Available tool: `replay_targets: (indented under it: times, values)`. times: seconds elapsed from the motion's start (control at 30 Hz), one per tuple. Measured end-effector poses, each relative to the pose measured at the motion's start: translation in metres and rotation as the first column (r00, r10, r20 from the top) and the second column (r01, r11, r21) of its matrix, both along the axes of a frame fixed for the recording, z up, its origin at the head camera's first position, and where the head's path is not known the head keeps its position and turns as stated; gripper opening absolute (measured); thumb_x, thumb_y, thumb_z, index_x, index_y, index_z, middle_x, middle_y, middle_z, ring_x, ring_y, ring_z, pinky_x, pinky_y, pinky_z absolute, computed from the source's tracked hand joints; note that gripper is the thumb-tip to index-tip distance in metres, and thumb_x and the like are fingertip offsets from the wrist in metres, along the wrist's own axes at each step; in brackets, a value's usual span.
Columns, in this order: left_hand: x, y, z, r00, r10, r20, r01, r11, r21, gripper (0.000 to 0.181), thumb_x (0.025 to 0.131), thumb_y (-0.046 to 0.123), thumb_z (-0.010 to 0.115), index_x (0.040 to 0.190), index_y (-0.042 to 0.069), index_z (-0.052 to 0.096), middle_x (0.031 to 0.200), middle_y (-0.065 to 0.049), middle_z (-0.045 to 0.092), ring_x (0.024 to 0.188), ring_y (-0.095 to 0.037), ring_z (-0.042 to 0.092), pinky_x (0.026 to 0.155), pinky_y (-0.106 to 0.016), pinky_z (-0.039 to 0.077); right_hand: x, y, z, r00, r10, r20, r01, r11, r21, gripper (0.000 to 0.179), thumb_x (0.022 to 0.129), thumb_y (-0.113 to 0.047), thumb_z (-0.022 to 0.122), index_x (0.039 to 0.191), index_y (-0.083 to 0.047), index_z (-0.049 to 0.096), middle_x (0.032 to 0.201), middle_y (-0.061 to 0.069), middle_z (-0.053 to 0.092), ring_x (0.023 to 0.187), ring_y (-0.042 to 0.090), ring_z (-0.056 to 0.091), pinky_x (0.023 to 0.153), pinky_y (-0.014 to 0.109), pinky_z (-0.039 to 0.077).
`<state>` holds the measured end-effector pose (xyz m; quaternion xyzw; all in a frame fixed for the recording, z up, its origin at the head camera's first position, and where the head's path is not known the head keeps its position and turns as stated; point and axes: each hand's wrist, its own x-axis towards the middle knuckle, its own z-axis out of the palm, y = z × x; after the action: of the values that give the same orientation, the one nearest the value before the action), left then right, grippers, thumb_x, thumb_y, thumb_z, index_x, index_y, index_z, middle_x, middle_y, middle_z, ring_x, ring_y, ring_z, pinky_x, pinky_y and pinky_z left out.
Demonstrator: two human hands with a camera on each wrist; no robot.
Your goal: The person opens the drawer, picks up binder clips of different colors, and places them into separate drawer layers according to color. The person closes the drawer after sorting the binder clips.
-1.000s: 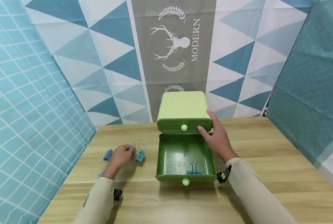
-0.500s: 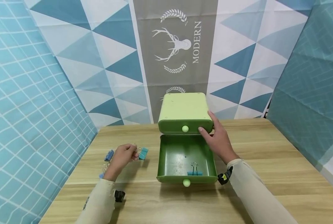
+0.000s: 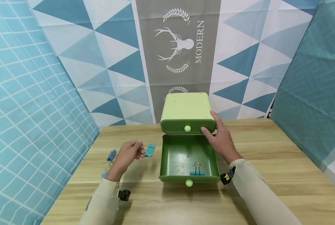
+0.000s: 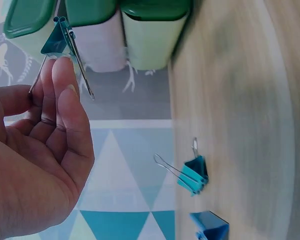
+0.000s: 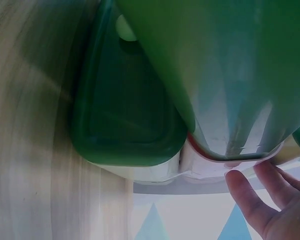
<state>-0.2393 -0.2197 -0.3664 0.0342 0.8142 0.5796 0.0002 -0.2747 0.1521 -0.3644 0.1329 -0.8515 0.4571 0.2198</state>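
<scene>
My left hand (image 3: 129,154) pinches a teal binder clip (image 3: 149,150) by a wire handle, above the table left of the drawer. In the left wrist view, the thumb touches one wire handle and the clip's teal body (image 4: 57,40) sits beyond the fingertips. My right hand (image 3: 222,142) rests at the right side of a green drawer unit (image 3: 187,106), thumb on the upper drawer's front. Its fingers (image 5: 250,197) lie fairly straight against the unit. Below the upper drawer, a dark green drawer (image 3: 173,179) stands pulled out. Inside, near its front wall, lies another teal binder clip (image 3: 196,173).
On the wooden table (image 3: 268,175), a blue binder clip (image 3: 111,155) and a lighter blue one (image 3: 104,175) lie by my left forearm. Patterned cloth (image 3: 178,72) hangs behind the table. In the right wrist view, a shut lower drawer (image 5: 132,110) shows beneath the pulled-out one.
My left hand has lifted the teal binder clip and moved it right, toward the pulled-out drawer. My right hand stays at the drawer unit. The view shifts slightly.
</scene>
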Motion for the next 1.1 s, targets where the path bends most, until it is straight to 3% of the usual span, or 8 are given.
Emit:
replay_targets:
  times: [0.47,0.63,0.83,1.1]
  values:
    - [0.013,0.017,0.012,1.000,-0.025,-0.011,0.025,1.000,0.003,0.039,0.106,0.034,0.052,0.095,-0.001,0.066,0.084,-0.012,0.068,0.076,-0.025,0.068,0.070,-0.035,0.053,0.002,-0.002,-0.007,1.000,0.019,0.020,-0.019,1.000,-0.007,0.076,0.097,-0.050,0.060,0.159,-0.043,0.016,0.147,0.013,0.046,0.117,0.031,0.059,0.078,0.049,0.056]
    - [0.014,0.029,0.019,0.998,-0.039,-0.045,0.041,0.999,0.025,0.037,0.106,0.031,0.052,0.095,-0.001,0.066,0.083,-0.013,0.068,0.076,-0.028,0.068,0.070,-0.036,0.053,0.004,0.000,-0.005,1.000,0.003,0.031,-0.003,1.000,0.001,0.076,0.098,-0.051,0.059,0.159,-0.044,0.015,0.144,0.014,0.048,0.109,0.031,0.062,0.076,0.049,0.055]
    - [0.012,0.046,0.028,0.993,-0.092,-0.071,0.095,0.995,0.042,0.038,0.106,0.032,0.052,0.095,-0.001,0.067,0.083,-0.013,0.068,0.076,-0.027,0.068,0.070,-0.036,0.053,0.001,0.002,-0.001,1.000,0.006,0.012,-0.006,1.000,-0.007,0.077,0.098,-0.050,0.060,0.160,-0.041,0.016,0.145,0.015,0.047,0.115,0.032,0.059,0.078,0.051,0.056]
    - [0.017,0.060,0.036,0.985,-0.168,-0.035,0.169,0.985,0.032,0.035,0.106,0.028,0.053,0.097,-0.003,0.068,0.084,-0.013,0.068,0.081,-0.034,0.068,0.069,-0.034,0.052,0.000,0.000,-0.001,1.000,0.008,0.010,-0.007,1.000,-0.010,0.077,0.097,-0.051,0.060,0.160,-0.041,0.016,0.145,0.014,0.046,0.117,0.032,0.058,0.077,0.050,0.056]
